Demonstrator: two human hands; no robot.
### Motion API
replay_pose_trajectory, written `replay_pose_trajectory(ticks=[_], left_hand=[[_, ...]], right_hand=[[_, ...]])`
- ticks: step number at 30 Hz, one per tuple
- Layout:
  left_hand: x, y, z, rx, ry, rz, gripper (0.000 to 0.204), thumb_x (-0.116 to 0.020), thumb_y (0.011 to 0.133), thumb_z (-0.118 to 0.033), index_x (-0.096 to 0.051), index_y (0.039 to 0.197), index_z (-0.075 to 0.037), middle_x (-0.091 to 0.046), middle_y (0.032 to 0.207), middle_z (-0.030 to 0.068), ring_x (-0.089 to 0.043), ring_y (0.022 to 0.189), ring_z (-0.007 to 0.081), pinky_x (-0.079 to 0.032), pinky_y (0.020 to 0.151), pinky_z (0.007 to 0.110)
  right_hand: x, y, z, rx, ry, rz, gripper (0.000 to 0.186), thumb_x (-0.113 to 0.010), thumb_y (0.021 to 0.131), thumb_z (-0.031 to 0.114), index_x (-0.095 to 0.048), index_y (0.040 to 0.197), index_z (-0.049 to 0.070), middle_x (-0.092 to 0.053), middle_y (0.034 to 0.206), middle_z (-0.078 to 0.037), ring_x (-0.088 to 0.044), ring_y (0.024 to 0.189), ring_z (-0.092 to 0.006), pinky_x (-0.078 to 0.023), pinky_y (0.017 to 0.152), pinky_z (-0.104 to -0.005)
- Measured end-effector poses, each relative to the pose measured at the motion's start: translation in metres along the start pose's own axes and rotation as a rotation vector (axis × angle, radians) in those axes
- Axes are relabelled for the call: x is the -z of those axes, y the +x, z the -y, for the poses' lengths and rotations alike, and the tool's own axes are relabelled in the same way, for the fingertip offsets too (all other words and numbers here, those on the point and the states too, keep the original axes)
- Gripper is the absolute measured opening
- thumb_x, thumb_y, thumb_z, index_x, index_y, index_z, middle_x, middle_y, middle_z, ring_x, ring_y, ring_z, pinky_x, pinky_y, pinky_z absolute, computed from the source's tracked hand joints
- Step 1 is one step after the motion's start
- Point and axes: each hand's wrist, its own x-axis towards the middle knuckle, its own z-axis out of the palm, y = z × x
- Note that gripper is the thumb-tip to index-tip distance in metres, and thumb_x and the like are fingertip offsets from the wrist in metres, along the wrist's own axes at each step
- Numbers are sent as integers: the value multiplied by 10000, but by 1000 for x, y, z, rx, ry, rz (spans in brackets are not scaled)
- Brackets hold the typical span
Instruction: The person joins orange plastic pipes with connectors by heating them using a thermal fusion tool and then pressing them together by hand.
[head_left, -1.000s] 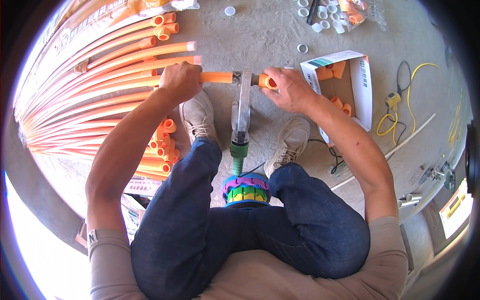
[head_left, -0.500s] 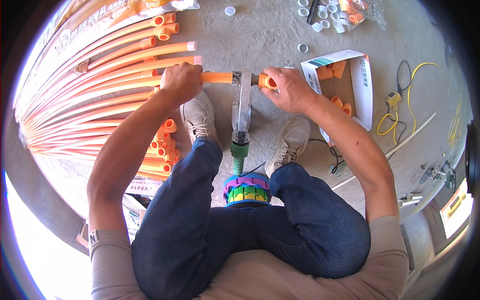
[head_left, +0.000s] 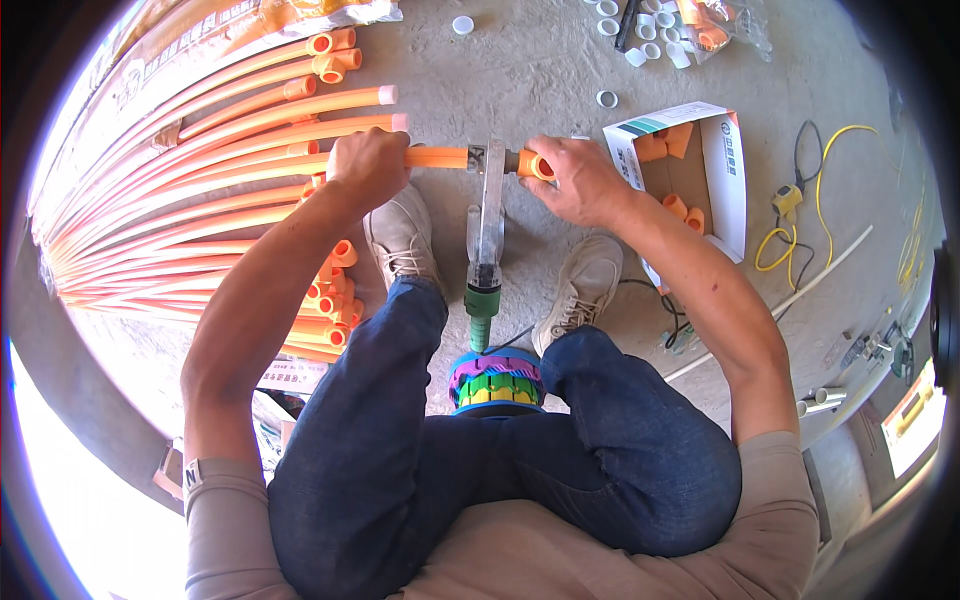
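Orange plastic pipe [head_left: 437, 157] is gripped by the left hand [head_left: 370, 165]; an orange plastic fitting [head_left: 535, 164] is gripped by the right hand [head_left: 575, 180]. Both are held at opposite sides of the flat grey metal plate [head_left: 493, 190] of a green-handled tool [head_left: 482, 303], between two beige shoes [head_left: 402, 235]. An open white cardboard box [head_left: 734, 180] is placed at right.

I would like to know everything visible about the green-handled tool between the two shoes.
The green-handled tool with a long, flat, grey metal-looking plate is between the beige laced shoes, its ribbed handle toward the person, plate pointing away. Near the far end, dark grey collars stand out on both sides: one meets the orange pipe in the left hand, the other the orange tubular fitting in the right hand. Its power state cannot be seen.
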Motion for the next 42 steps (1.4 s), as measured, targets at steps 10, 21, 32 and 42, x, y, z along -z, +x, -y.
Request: replay_pose_trajectory(ticks=[10, 21, 32, 42], left_hand=[[-5, -2, 1, 2, 8, -23, 173, -650, 859, -225, -744, 928, -96, -724, 805, 171, -720, 767, 387, -570, 713, 499], [19, -2, 1, -29, -64, 198, 304, -708, 879, -358, -757, 946, -66, -731, 882, 207, -717, 860, 396, -565, 797, 491], [55, 8, -6, -116, 20, 529, 476, -656, 939, -417, -633, 1257, -64, -708, 1134, 202, -678, 1082, 368, -514, 943, 492], [42, 39, 1, -106, -311, 826, 532, -728, 877, -494, -734, 1119, -19, -758, 949, 153, -738, 899, 314, -563, 827, 439]], right_hand=[[-4, 0, 0, -29, 19, 40, 346, -741, 889, 219, -609, 1129, 8, -690, 913, -227, -677, 870, -430, -522, 772, -503], [-6, -8, 0, -19, 46, 81, 407, -734, 890, 275, -552, 1139, 10, -692, 924, -235, -684, 882, -431, -532, 770, -513], [9, -11, -2, -141, 65, 225, 455, -739, 871, 270, -581, 1177, -28, -700, 993, -280, -682, 951, -453, -538, 823, -506], [1, -15, 2, -98, 51, 123, 421, -733, 897, 277, -562, 1169, 4, -703, 922, -256, -681, 873, -460, -530, 764, -515]])
